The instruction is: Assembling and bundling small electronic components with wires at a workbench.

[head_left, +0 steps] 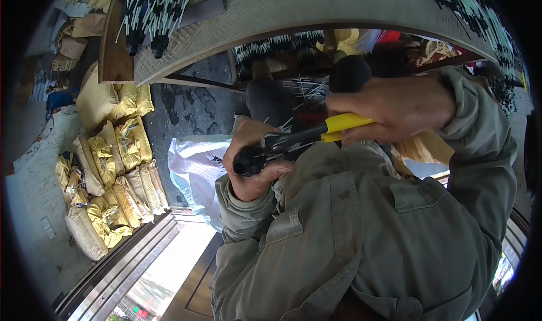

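My left hand (244,158) is closed round a black piece with a knobbly round end (247,163), held in front of my chest. Its full shape is hidden by my fingers. My right hand (395,111) grips the yellow handles of a pair of cutting pliers (351,122). Their dark metal head reaches left and lies against the black piece, by my left thumb. Whether the jaws are closed on any part of it cannot be made out.
A table (265,10) stretches across the far side, bearing black pieces with pale thin sticks (158,16) at left. More sticks (474,19) lie at right. Stacked yellow sacks (113,180) and a white plastic bag (197,163) are on the left. Loose pale sticks (310,92) lie near my legs.
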Action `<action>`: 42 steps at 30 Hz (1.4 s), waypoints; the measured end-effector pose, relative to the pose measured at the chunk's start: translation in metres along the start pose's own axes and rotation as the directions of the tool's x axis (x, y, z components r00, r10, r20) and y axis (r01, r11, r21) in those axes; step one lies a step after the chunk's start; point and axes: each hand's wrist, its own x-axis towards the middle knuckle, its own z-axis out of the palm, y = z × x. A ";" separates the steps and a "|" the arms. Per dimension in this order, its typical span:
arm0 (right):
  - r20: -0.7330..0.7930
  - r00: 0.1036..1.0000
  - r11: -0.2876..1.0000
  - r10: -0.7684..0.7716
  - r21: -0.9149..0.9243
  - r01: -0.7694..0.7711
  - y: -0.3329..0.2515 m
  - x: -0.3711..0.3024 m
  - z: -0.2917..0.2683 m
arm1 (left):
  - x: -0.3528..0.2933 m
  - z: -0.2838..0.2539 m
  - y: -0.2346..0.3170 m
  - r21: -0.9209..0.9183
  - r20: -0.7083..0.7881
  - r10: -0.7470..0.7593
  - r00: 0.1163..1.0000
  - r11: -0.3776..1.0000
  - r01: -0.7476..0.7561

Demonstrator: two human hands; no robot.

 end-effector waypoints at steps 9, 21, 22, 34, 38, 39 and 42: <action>-0.500 0.861 0.995 -0.096 -0.061 0.076 0.028 0.014 0.092 | 0.000 0.005 -0.013 -0.073 -0.141 0.079 0.987 0.993 -0.090; 0.001 0.999 0.995 -0.042 -0.094 0.041 -0.004 -0.020 -0.028 | 0.002 0.006 -0.007 0.055 0.091 0.048 0.995 0.997 -0.053; 0.002 0.999 0.995 -0.032 -0.095 0.032 -0.008 -0.022 -0.031 | 0.002 0.010 -0.006 0.076 0.056 0.057 0.997 0.995 -0.061; 0.005 0.996 0.938 -0.084 -0.336 0.081 -0.012 -0.028 -0.035 | 0.010 0.003 -0.007 0.064 0.276 0.059 0.959 0.995 -0.079; -0.013 0.997 0.933 -0.079 -0.352 0.069 -0.015 -0.032 -0.029 | 0.010 0.006 -0.003 0.050 0.272 -0.001 0.962 0.999 -0.013; -0.021 0.995 0.926 -0.101 -0.368 0.086 -0.015 -0.032 -0.030 | 0.011 0.005 -0.004 0.043 0.282 0.015 0.959 0.999 -0.028; 0.011 0.998 0.911 -0.066 -0.406 0.064 -0.019 -0.030 -0.031 | 0.015 0.003 -0.006 0.017 0.348 0.046 0.936 0.998 -0.056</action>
